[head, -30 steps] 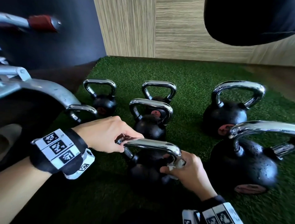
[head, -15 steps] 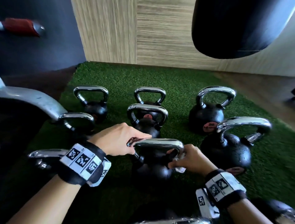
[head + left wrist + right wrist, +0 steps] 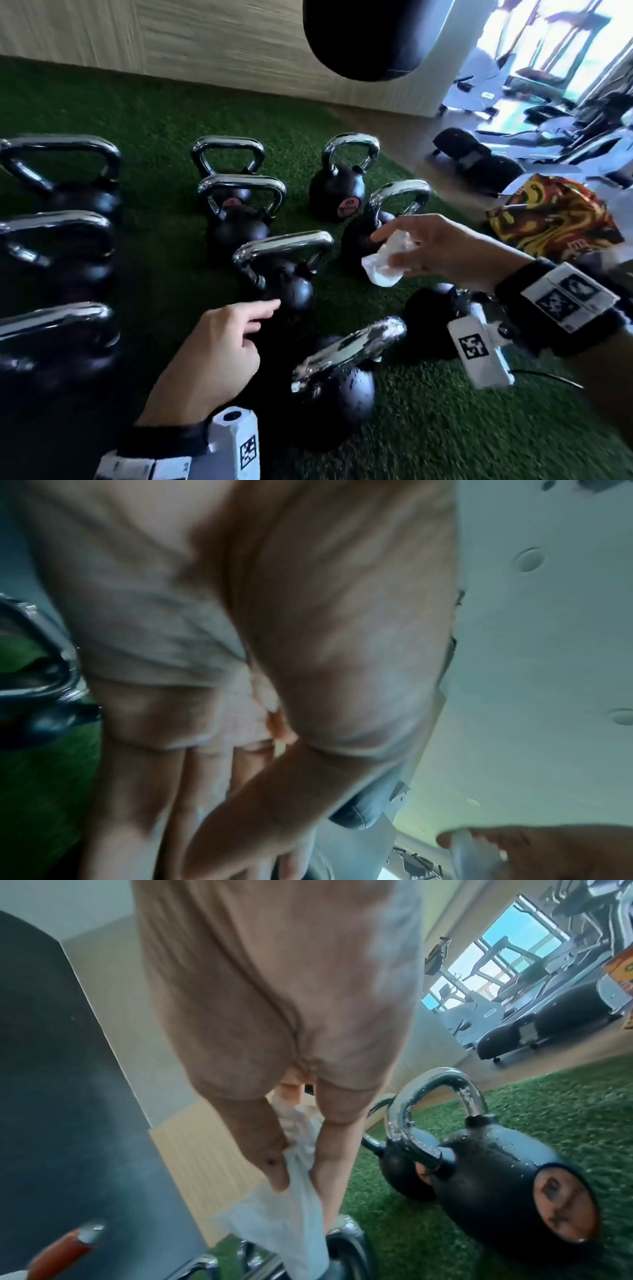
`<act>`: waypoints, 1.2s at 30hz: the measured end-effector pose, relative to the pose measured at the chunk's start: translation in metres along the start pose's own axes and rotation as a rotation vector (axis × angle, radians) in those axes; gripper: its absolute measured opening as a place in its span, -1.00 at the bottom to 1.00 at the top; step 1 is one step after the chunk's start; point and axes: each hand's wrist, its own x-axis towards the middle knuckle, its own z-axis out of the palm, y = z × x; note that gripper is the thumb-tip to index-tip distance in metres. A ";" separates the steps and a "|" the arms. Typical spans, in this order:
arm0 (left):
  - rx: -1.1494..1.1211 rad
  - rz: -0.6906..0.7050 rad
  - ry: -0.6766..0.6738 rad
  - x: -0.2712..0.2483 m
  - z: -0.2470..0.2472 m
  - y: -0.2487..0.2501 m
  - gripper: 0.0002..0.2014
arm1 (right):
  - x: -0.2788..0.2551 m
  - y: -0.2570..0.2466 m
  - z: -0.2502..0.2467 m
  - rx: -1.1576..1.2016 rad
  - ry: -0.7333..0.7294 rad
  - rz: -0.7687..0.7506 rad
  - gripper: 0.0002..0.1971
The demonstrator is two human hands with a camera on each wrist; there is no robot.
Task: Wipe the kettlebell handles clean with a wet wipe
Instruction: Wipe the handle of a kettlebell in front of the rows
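Note:
Several black kettlebells with chrome handles stand on green turf (image 3: 428, 428). The one in the middle, the centre kettlebell (image 3: 287, 284), has its handle (image 3: 284, 245) free of both hands. My right hand (image 3: 428, 250) hovers to its right, above the turf, and pinches a crumpled white wet wipe (image 3: 387, 263) (image 3: 287, 1218) between thumb and fingers. My left hand (image 3: 222, 346) hangs just below and left of that kettlebell with relaxed fingers and holds nothing; in the left wrist view its palm (image 3: 205, 669) fills the frame. A near kettlebell (image 3: 339, 370) sits between my wrists.
A black punching bag (image 3: 376, 37) hangs overhead at the back. More kettlebells (image 3: 58, 178) line the left side. A colourful patterned bag (image 3: 555, 212) lies at the right edge of the turf. Treadmills (image 3: 565, 130) and a wood-panel wall (image 3: 171, 41) stand beyond.
Both hands have come off the centre kettlebell's handle. The right hand lifted up and right with the wipe; the left drew back. My view swung to the right.

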 end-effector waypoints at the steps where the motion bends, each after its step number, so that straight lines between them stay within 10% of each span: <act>1: -0.034 -0.034 -0.076 -0.010 0.007 -0.004 -0.18 | -0.012 -0.005 0.005 0.056 0.011 -0.002 -0.62; 7: -0.066 -0.164 -0.336 -0.042 0.051 -0.029 -0.10 | -0.047 0.000 0.031 0.010 0.113 -0.133 -0.70; 16: -0.014 -0.286 -0.133 -0.045 0.095 -0.016 -0.59 | -0.068 0.041 0.053 -0.104 0.330 -0.446 -0.70; 25: -0.051 -0.350 -0.044 -0.043 0.113 -0.012 -0.36 | -0.067 0.060 0.096 -0.251 0.424 -0.738 -0.71; 36: -0.088 -0.363 -0.013 -0.038 0.117 -0.026 -0.23 | -0.065 0.100 0.089 -0.324 0.525 -0.706 -0.77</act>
